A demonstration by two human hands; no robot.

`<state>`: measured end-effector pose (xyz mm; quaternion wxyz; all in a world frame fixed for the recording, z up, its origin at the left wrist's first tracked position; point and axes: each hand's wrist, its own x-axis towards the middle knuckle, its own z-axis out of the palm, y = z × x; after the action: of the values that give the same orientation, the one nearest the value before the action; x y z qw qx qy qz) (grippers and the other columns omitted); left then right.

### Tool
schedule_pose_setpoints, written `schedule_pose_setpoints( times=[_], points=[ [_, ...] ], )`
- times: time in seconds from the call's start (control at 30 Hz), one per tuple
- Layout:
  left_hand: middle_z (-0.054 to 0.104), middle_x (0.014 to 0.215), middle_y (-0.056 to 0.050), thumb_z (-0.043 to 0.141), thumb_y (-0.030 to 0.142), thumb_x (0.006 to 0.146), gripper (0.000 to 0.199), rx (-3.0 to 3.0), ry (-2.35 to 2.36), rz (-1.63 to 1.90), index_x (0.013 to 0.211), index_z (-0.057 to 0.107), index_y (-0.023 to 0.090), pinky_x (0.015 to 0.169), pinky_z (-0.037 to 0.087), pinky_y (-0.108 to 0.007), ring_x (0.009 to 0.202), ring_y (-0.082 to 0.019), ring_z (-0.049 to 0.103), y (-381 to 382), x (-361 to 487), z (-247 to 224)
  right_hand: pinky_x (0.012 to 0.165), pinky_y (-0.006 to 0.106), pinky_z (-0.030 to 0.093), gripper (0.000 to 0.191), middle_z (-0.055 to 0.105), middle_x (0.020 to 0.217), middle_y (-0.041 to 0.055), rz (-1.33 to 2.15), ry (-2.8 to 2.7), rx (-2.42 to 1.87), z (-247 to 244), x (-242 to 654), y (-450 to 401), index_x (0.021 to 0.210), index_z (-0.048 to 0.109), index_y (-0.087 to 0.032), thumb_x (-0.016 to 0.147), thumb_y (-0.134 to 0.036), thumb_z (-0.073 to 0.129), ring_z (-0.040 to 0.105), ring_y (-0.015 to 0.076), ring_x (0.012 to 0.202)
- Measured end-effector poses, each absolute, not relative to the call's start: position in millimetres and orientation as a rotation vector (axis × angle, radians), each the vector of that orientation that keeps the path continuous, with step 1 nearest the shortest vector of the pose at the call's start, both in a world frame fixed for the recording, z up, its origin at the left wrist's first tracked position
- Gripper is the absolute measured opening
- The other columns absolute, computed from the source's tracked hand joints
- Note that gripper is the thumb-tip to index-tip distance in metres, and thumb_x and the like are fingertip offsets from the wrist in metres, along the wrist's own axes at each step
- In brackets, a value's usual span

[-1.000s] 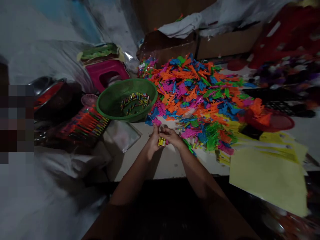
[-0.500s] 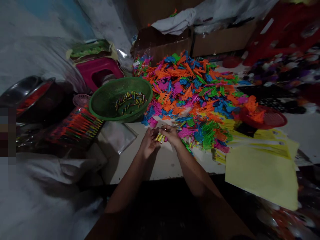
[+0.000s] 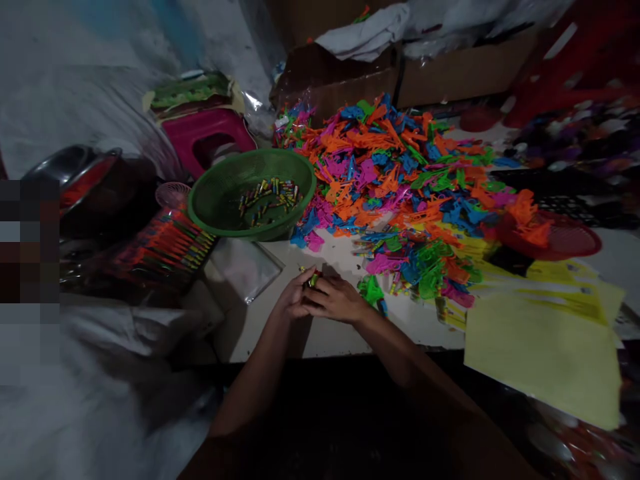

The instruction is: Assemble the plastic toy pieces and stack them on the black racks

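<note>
Above the white tabletop point(image 3: 325, 337), my left hand point(image 3: 294, 295) and my right hand point(image 3: 336, 300) meet, fingers curled over each other. Between them are small yellow-green tubes point(image 3: 313, 281), mostly covered by the fingers. How the tubes are shared between the two hands is partly hidden. Beyond my left hand stands a green plastic basket point(image 3: 205, 220) with several similar short, coloured tubes point(image 3: 267, 197) in it. To the right of my right hand lies a small heap of bright plastic pieces point(image 3: 420, 260), with a green piece point(image 3: 371, 290) closest to it.
A large pile of coloured plastic pieces point(image 3: 380, 160) covers the table's back. Clear plastic bags point(image 3: 245, 267) lie at left, beside a bundle of orange sticks point(image 3: 165, 247). Yellow sheets point(image 3: 540, 353) and a red basket point(image 3: 575, 243) are on the right. Cardboard boxes point(image 3: 465, 70) stand behind.
My hands have come together and closed over the yellow tubes, which showed plainly between the fingers before. The view has shifted slightly, moving the scene rightward.
</note>
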<state>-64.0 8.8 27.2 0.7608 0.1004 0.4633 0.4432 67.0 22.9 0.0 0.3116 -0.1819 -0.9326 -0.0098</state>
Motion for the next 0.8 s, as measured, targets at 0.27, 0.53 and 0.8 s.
schedule_pose_setpoints(
  times=[0.27,0.53,0.8],
  points=[
    [0.06,0.067,-0.001,0.056,0.038,0.079,0.026,0.144,0.83,0.968,0.083,0.06,0.013,0.049,0.047,-0.014,0.052,-0.005,0.055,3,-56,2,0.066,0.021,0.047,0.03,0.065,0.096,0.0035,0.132,-2.375,-0.857,-21,76,25,0.101,0.064,-0.026,0.088,-0.039,0.041,0.059,0.0121,0.081],
    [0.066,0.076,-0.001,0.054,0.002,0.072,0.014,0.198,1.012,1.047,0.078,0.061,0.013,0.063,0.053,-0.022,0.066,-0.01,0.062,-1,-68,-9,0.074,0.017,0.046,0.029,0.067,0.093,0.0018,0.315,-2.315,-0.972,-22,72,23,0.101,0.063,-0.024,0.088,-0.037,0.041,0.06,0.009,0.084],
    [0.066,0.076,-0.006,0.049,0.0,0.074,0.017,0.138,1.022,1.158,0.08,0.062,0.009,0.07,0.055,-0.026,0.071,-0.014,0.064,-5,-50,5,0.063,0.019,0.044,0.035,0.062,0.068,0.0013,0.421,-1.681,-1.215,-22,79,31,0.074,0.061,-0.019,0.088,-0.038,0.036,0.057,0.0089,0.063]
  ],
)
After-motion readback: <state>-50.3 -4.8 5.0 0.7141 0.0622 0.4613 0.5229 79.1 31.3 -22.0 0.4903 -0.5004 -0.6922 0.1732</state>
